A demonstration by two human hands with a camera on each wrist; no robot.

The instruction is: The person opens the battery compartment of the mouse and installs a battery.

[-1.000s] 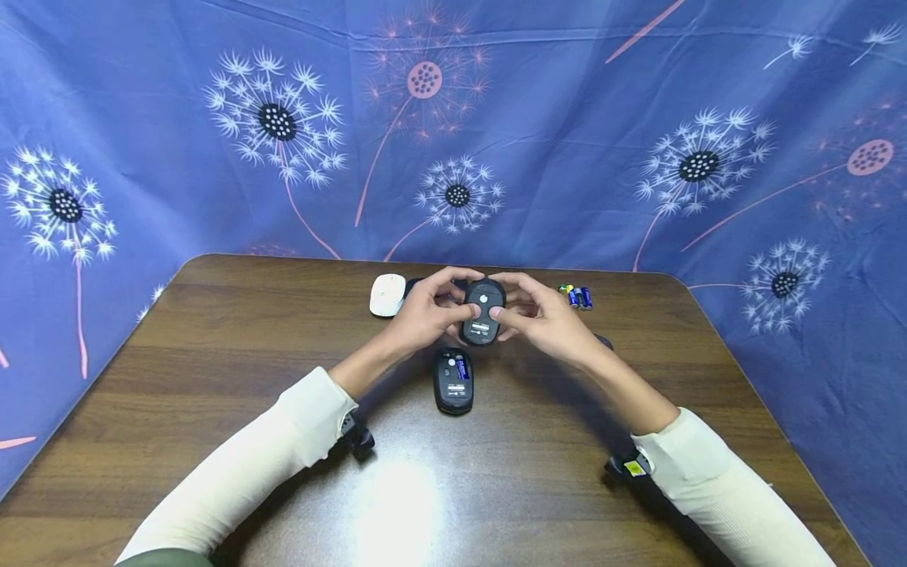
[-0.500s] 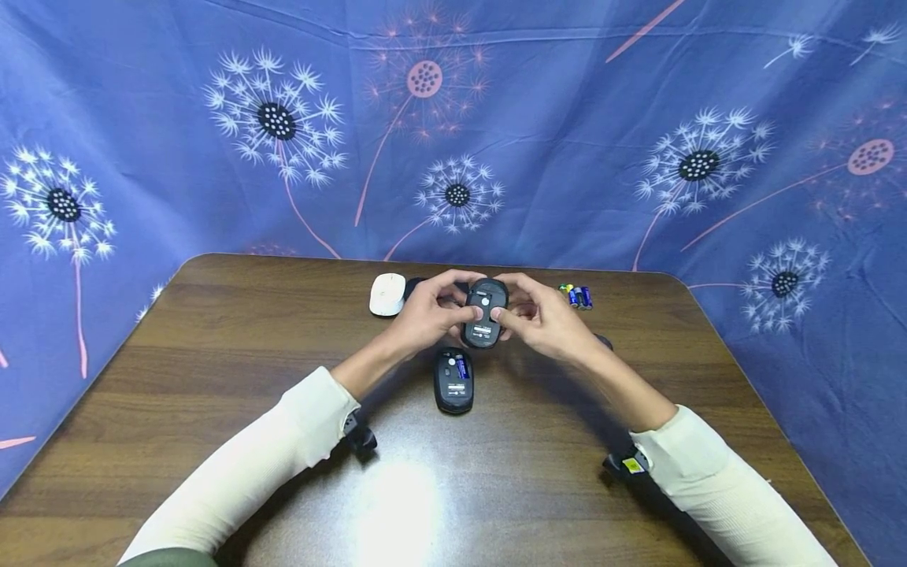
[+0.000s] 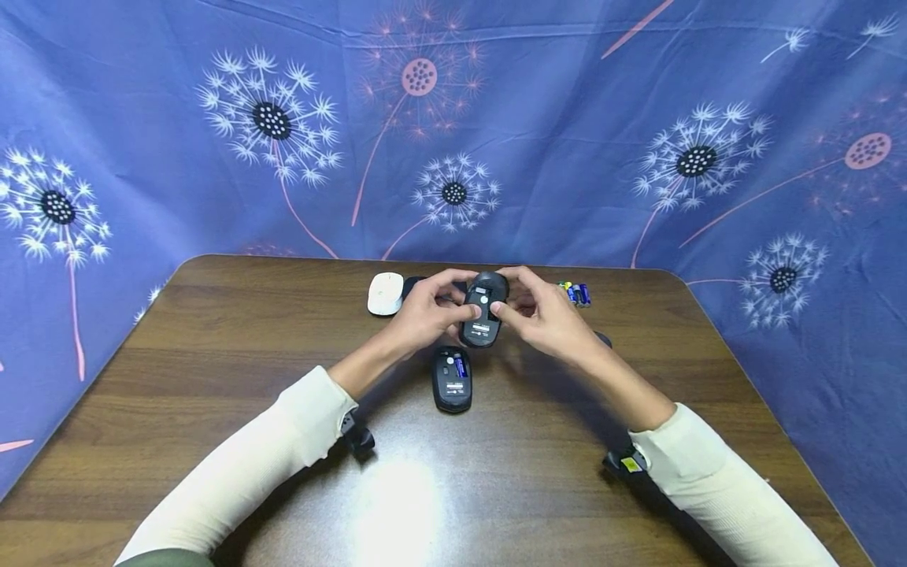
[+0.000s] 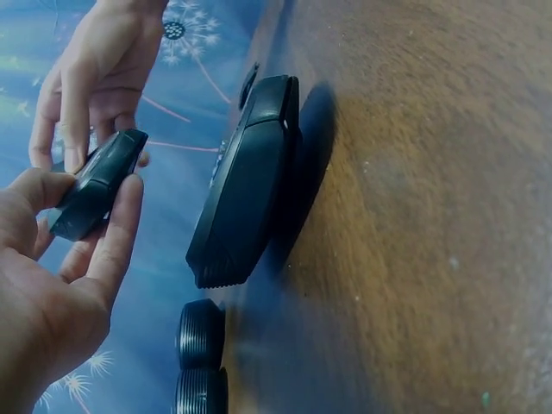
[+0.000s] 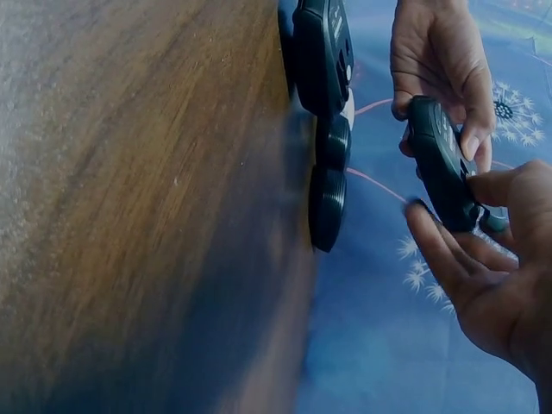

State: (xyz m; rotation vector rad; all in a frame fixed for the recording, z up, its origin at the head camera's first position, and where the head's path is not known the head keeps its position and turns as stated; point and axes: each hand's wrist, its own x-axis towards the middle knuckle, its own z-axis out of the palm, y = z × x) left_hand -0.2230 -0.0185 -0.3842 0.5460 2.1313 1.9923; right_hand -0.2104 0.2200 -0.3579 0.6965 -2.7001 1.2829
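Both hands hold a black computer mouse (image 3: 479, 332) underside up above the table. My left hand (image 3: 425, 311) grips its left side, thumb on the underside and fingers at the edge. From the right, my right hand (image 3: 549, 315) grips it with the thumb beside a dark opening in the underside; the right wrist view shows that thumb (image 5: 500, 185) on the mouse too. A second black mouse (image 3: 452, 390) lies underside up on the table just below, its compartment exposed with a blue battery (image 3: 460, 368) in it. Part of the held mouse's far side is hidden by fingers.
A white mouse (image 3: 386, 294) sits at the back left, a dark object (image 3: 412, 286) beside it, partly hidden. Several blue and green batteries (image 3: 577, 294) lie at the back right. Another dark item (image 3: 604, 339) shows behind the right wrist. A patterned blue cloth (image 3: 567, 197) hangs behind the table.
The held mouse has tilted slightly, and a dark opening now shows on its underside near my right thumb. My right thumb has shifted slightly upward. The mouse on the table stays put.
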